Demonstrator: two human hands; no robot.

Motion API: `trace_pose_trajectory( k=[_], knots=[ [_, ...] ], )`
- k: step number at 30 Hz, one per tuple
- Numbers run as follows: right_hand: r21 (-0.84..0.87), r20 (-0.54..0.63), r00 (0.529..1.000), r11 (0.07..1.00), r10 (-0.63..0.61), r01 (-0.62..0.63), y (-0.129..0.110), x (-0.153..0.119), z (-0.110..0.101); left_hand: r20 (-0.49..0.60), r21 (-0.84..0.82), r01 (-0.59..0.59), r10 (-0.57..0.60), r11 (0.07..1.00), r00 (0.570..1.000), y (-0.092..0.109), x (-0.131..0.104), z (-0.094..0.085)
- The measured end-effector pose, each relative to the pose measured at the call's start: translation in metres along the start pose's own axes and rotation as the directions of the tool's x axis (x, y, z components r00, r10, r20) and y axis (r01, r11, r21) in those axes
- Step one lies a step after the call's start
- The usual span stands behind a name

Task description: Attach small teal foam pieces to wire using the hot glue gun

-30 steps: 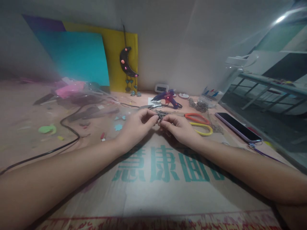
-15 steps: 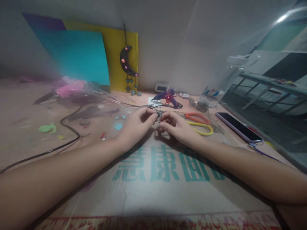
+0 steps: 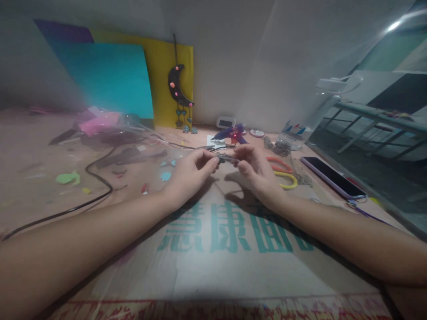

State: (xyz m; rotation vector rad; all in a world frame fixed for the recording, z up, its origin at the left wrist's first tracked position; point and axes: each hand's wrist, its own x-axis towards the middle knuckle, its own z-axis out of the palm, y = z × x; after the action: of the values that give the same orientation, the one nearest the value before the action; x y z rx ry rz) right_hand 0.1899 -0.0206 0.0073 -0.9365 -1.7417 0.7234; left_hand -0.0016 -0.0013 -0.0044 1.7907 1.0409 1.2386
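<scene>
Over the cardboard, my left hand (image 3: 196, 173) is closed, pinching a small dark grey bundle (image 3: 221, 158) between thumb and fingertips. From it a short grey strand, which looks like cord (image 3: 231, 159), stretches across to my right hand (image 3: 255, 166). The right thumb and fingers are closed on that strand's end. The bundle's exact shape is too small and blurred to make out. Partly behind my right hand lie scissors with one orange-red handle (image 3: 282, 164) and one yellow handle (image 3: 287, 180).
A purple glue gun (image 3: 230, 133) with a red light lies behind my hands, near a white digital timer (image 3: 226, 122). A phone (image 3: 332, 178) rests at right, by grey cord (image 3: 280, 146). A black cable (image 3: 100, 175) curves along the left. A moon ornament (image 3: 176, 86) hangs behind.
My right hand has moved up and to the right, away from the left fingertips, drawing the grey strand out between the hands. The left hand stays nearly in place.
</scene>
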Motion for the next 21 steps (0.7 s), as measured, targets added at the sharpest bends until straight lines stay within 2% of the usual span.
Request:
trace_pose_trajectory(
  k=[3,5,9,14,17,21],
  knots=[
    [-0.053,-0.112,0.977,0.983,-0.183,0.178,-0.005,-0.003,-0.003,-0.002,0.007,0.002,-0.002,1.000,1.000,-0.001,0.000,0.000],
    [-0.122,-0.148,0.960,0.968,-0.238,0.221,-0.008,-0.004,-0.004,-0.002,0.014,0.007,-0.007,1.000,1.000,-0.001,0.001,0.000],
    [-0.264,-0.162,0.972,0.957,-0.170,0.124,-0.008,0.001,-0.004,-0.003,0.013,0.013,-0.013,1.000,1.000,-0.001,0.001,0.000],
    [-0.258,-0.153,0.985,0.965,-0.085,0.044,-0.002,0.008,-0.005,-0.006,0.015,0.011,-0.011,1.000,1.000,0.002,0.001,-0.001],
    [-0.238,-0.067,0.997,0.971,-0.037,0.020,-0.004,0.009,-0.006,-0.004,0.012,0.015,-0.015,1.000,1.000,0.002,0.001,-0.001],
    [-0.309,0.048,0.999,0.951,-0.013,0.027,-0.007,0.007,-0.006,-0.003,0.034,0.011,-0.010,0.999,1.000,0.001,0.001,-0.001]
  ],
)
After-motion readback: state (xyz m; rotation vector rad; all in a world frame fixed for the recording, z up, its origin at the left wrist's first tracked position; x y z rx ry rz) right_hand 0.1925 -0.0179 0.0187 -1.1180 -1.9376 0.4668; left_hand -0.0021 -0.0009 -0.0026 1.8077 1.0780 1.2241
